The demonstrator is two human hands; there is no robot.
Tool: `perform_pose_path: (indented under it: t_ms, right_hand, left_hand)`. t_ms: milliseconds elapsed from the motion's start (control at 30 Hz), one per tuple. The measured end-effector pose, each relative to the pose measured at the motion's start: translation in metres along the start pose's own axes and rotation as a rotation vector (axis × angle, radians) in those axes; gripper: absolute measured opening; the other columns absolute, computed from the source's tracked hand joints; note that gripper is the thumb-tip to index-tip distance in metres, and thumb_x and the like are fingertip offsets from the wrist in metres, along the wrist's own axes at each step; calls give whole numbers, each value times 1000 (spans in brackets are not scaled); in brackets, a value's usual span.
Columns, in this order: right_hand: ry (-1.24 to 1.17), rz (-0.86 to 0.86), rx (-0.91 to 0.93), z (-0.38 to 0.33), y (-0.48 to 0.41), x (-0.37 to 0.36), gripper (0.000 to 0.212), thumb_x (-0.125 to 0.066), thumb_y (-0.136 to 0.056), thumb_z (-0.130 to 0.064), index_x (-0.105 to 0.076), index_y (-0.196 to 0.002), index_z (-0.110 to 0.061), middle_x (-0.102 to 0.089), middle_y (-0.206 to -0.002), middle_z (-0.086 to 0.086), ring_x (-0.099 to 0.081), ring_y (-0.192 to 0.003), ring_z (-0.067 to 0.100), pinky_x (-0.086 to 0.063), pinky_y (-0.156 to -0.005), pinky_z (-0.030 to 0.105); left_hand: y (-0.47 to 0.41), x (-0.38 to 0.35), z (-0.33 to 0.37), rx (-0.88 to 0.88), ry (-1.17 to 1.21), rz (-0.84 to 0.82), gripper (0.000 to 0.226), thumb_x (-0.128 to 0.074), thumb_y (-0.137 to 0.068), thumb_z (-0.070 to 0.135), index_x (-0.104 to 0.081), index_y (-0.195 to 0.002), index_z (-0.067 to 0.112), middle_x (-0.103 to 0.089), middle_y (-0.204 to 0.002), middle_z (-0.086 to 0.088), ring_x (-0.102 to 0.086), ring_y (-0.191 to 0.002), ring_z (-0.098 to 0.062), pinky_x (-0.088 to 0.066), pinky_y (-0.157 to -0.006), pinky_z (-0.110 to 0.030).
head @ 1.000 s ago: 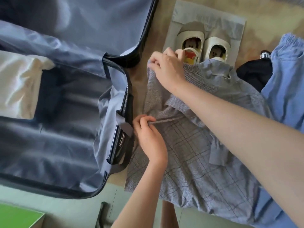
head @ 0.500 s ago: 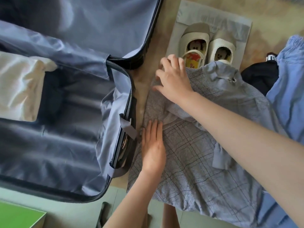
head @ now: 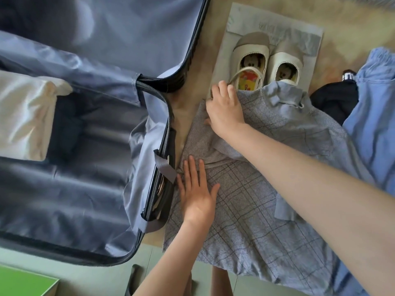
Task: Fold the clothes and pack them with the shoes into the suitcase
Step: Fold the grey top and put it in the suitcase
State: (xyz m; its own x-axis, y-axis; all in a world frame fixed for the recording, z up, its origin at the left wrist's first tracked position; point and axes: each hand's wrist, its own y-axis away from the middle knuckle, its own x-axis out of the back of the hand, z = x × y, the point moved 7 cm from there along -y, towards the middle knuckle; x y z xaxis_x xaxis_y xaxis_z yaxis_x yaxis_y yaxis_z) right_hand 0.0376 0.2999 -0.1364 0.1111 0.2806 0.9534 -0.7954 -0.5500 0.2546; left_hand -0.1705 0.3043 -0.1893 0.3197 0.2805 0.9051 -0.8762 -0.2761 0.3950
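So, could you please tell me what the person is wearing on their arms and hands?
Nothing that shows. The left hand and right hand are ungloved. The left forearm and right forearm are bare as far as the frame reaches, with no sleeve or cuff in view. No watch, bracelet or ring is visible on the wrists or on the fingers that show.

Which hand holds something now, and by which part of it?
The right hand seems to grip the grey checked cloth garment at its far left corner. The left hand only presses flat on it, holding nothing.
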Motion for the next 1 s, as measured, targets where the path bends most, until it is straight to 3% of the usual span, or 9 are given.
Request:
perform_pose_path:
  t_ms: [100, 167, 267, 367, 433, 500, 667, 800, 1000]
  right_hand:
    - [-102, 76, -54, -3, -4, 11, 18, -80, -65, -11, -68, -78, -13, -65, -85, 7, -44, -102, 29, -23, -86, 34]
    - [-218, 204, -109, 0, -10, 22, 16, -78, -71, -12, -67, -82, -14, -67, -71, 5, -54, -97, 28, -25, -84, 32]
    - [-314, 279, -157, 0, -23, 30, 21, -60, -91, -10, -63, -111, -8, -68, -97, 14, -44, -119, 31, -25, -99, 33]
    - [-325, 227, -75, -7, -32, 25, 24, -56, -94, -16, -60, -118, -10, -58, -124, 19, -30, -131, 32, -19, -104, 34]
    - [-341, 252, -43, -12, -29, 25, 25, -63, -89, -21, -62, -111, -9, -65, -113, 16, -39, -125, 32, -17, -99, 35]
    - [-352, 342, -32, -8, -20, 30, 29, -75, -77, -27, -67, -99, -10, -68, -94, 8, -52, -107, 31, -22, -88, 36]
    - [-545, 528, -128, 45, 55, 38, 31, -71, -78, -38, -68, -102, -17, -66, -101, -3, -39, -100, 17, -20, -78, 28]
    - [-640, 364, -348, 73, 141, -7, 42, -63, -82, -48, -63, -110, -16, -65, -104, -3, -44, -98, 19, -27, -80, 27]
    - [-748, 163, -693, 90, 207, -70, 50, -66, -78, -48, -63, -113, -12, -65, -107, 5, -45, -99, 23, -29, -84, 28]
  left_hand:
    - [-2, 2, 0, 9, 10, 0, 70, -26, -90, 51, -31, -146, 9, -27, -153, -19, -20, -140, -31, -22, -109, -52]
    - [-4, 2, -3, -17, 3, -4, 68, -25, -90, 50, -30, -146, 12, -25, -153, -19, -20, -140, -31, -23, -106, -51]
    - [-4, 1, -9, -69, -42, -11, 64, -24, -91, 49, -31, -146, 19, -22, -154, -17, -19, -140, -32, -23, -103, -48]
    - [-3, 2, -15, -56, -113, -53, 64, -21, -91, 50, -37, -146, 22, -22, -154, -16, -18, -141, -31, -23, -108, -44]
    - [-4, 5, -12, -49, -134, -67, 65, -21, -91, 50, -39, -145, 20, -24, -154, -19, -17, -142, -32, -14, -115, -45]
    - [-5, 11, -4, -90, -114, -51, 65, -22, -90, 48, -39, -145, 16, -26, -153, -21, -17, -142, -32, -8, -114, -47]
    - [-20, 18, 11, -214, 39, -96, 63, -22, -94, 43, -22, -151, 14, -10, -158, -17, -5, -145, -27, -19, -115, -53]
    - [-31, 12, 13, -240, -59, -355, 62, -15, -101, 47, 18, -149, 26, 41, -145, -4, 39, -132, -21, 9, -117, -47]
    - [-30, 21, 16, -202, -44, -414, 62, -21, -101, 46, 21, -146, 36, 45, -145, -6, 39, -135, -24, 9, -116, -53]
